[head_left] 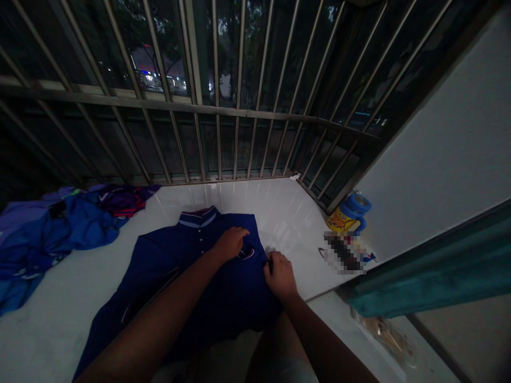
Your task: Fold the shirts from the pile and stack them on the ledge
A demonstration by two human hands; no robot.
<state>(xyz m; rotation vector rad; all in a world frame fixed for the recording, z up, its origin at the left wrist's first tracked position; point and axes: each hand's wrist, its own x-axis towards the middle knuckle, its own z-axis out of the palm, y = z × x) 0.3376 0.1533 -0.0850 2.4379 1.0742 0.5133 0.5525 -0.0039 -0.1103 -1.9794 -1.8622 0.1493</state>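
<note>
White table (279,213) by window bars (239,106). Navy polo shirt (179,276) flat at centre, collar away. Clothes pile (59,229) far left. Left hand (231,242) flat on chest, fingers spread. Right hand (280,275) fingers pinching shirt's right edge. Tape rolls (351,213) at right.

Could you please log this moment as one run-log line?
left hand: flat on navy polo shirt | right hand: pinching shirt's right edge | shirt: spread on white surface | clothes pile: far left

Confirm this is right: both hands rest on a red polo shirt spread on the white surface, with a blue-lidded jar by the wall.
Wrong on colour. In the head view, the polo shirt under the left hand and right hand is dark blue, not red. The rest stands.
</note>
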